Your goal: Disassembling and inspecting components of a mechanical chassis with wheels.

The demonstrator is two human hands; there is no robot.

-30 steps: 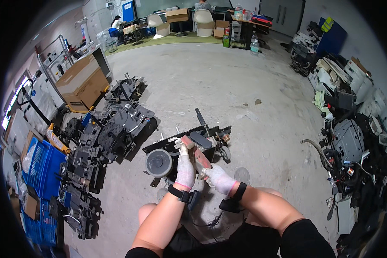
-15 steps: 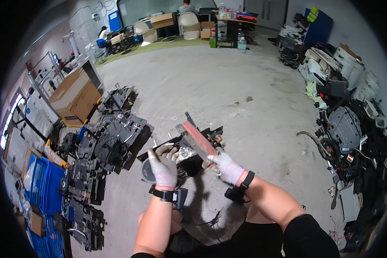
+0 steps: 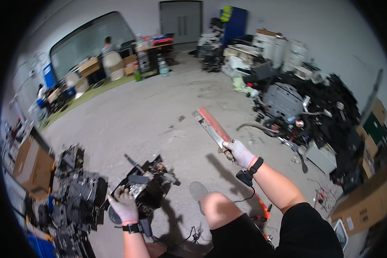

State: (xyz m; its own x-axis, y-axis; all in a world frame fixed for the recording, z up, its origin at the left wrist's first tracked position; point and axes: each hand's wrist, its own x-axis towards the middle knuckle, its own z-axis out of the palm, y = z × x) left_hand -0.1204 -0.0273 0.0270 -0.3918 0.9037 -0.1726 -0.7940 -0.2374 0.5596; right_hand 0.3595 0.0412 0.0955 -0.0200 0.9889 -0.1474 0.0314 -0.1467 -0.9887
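Observation:
My right hand [image 3: 240, 154], in a white glove with a pink cuff, is closed round the near end of a long red and silver metal strip [image 3: 213, 125]. The strip points up and to the left, held clear of the floor. My left hand [image 3: 125, 208], gloved the same way, has its fingers curled over the near left edge of a black machine assembly [image 3: 148, 185]; its exact grip is partly hidden. Bright silvery metal shows inside the assembly, and a round grey part [image 3: 114, 215] sits beside my left hand.
Several similar dark machine units [image 3: 79, 193] stand on the left near a cardboard box [image 3: 33, 165]. A heap of black parts and cables [image 3: 318, 107] lines the right wall. Orange-handled tools [image 3: 265, 211] lie by my right knee, and another cardboard box [image 3: 365, 204] stands at the lower right.
My view has turned right. My right hand has carried the red and silver strip away from above the black assembly, out to the right. My left hand stays at the assembly.

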